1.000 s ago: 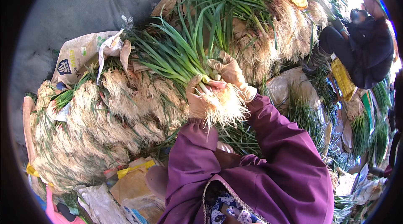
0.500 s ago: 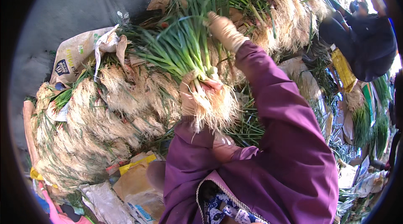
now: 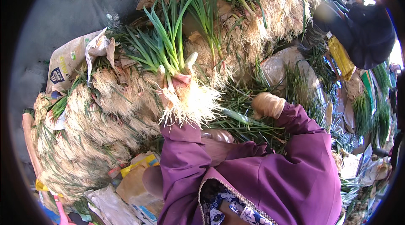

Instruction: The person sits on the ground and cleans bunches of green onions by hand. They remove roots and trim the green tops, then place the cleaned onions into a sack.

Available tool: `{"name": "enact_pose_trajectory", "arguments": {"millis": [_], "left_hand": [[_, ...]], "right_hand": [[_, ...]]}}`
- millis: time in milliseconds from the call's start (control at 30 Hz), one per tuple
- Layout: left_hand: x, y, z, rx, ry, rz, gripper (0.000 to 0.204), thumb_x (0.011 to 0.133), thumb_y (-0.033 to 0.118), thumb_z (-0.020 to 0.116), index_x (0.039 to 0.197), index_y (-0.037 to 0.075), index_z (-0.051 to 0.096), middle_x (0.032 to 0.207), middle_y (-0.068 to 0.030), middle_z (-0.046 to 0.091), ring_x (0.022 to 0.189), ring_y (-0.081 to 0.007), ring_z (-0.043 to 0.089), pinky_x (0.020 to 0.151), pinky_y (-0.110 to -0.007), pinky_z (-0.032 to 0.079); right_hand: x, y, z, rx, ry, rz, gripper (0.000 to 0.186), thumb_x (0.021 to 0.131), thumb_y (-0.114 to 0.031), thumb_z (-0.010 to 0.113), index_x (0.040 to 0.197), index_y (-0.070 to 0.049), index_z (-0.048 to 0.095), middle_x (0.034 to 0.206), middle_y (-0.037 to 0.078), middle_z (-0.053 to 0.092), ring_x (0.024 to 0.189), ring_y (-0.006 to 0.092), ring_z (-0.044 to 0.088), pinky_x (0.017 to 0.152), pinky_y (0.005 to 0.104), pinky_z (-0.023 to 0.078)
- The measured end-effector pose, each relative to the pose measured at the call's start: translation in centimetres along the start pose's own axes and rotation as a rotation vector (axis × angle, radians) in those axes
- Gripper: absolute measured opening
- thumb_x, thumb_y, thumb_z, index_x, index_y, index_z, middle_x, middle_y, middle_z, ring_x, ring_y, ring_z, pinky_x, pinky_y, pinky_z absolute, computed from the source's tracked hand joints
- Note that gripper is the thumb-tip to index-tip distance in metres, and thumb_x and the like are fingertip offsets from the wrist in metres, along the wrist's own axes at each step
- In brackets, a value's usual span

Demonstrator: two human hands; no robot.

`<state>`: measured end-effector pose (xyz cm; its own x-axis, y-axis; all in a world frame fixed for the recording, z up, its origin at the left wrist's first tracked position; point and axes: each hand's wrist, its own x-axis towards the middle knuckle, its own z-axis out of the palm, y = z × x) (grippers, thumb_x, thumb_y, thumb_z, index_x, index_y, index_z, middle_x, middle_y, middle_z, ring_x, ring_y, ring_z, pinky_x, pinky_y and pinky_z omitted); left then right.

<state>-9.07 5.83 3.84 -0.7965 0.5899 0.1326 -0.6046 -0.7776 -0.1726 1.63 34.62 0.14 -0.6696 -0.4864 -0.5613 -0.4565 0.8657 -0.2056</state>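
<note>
A bunch of spring onions [image 3: 168, 52] stands upright in my left hand [image 3: 190, 62], green leaves up and pale stringy roots hanging over my wrist. The gloved fingers are closed around the stems, with a thumb tip showing beside them. Farther right, my gloved right hand [image 3: 268, 105] is low over loose green leaves [image 3: 261, 134]. Its fingers look curled in; what they hold, if anything, is hidden. A pale green leaf piece [image 3: 236, 116] is close beside those fingertips.
Heaped spring onions [image 3: 105, 119] lie root-side out on the left, and another heap [image 3: 278, 9] is at the far side. A printed sack [image 3: 67, 62] rests against the left heap. A person in dark clothing [image 3: 363, 31] sits at the far right beside a yellow piece [image 3: 341, 58].
My right hand has come away from the bunch's leaves, down and to the right, over the loose leaves. The bunch in my left hand appears slightly farther left and looks thinner at the top.
</note>
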Motion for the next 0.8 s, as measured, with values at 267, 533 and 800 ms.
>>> {"name": "enact_pose_trajectory", "arguments": {"millis": [267, 533, 800], "left_hand": [[0.9, 0.1, -2.4, 0.628, 0.125, 0.13, 0.048, 0.087, 0.021, 0.061, 0.124, -0.006, 0.046, 0.102, -0.0206, 0.062, 0.083, -0.0257, 0.062, 0.075, -0.04, 0.054], [1.6, -3.7, -1.8, 0.792, 0.343, 0.167, 0.031, 0.085, 0.024, 0.062, 0.094, -0.004, 0.055, 0.076, -0.0213, 0.06, 0.069, -0.028, 0.063, 0.067, -0.04, 0.056], [1.9, -4.0, -1.7, 0.595, 0.143, 0.154, 0.047, 0.087, 0.024, 0.056, 0.121, -0.008, 0.048, 0.115, -0.0271, 0.055, 0.107, -0.03, 0.055, 0.083, -0.034, 0.052]], "right_hand": [[8.7, -3.0, -9.3, 0.267, 0.766, 0.471, 0.028, 0.082, -0.033, 0.067, 0.089, -0.006, 0.065, 0.081, 0.016, 0.065, 0.076, 0.0302, 0.066, 0.067, 0.0415, 0.052], [6.7, -4.5, -7.9, 0.147, 1.108, 0.283, 0.019, 0.084, -0.024, 0.061, 0.098, -0.011, 0.063, 0.077, 0.009, 0.06, 0.065, 0.0289, 0.062, 0.053, 0.0403, 0.049], [9.3, 1.8, -9.2, 0.267, 0.866, 0.503, 0.016, 0.089, -0.019, 0.06, 0.099, -0.008, 0.064, 0.082, 0.012, 0.069, 0.067, 0.0212, 0.067, 0.054, 0.0294, 0.053]]}}
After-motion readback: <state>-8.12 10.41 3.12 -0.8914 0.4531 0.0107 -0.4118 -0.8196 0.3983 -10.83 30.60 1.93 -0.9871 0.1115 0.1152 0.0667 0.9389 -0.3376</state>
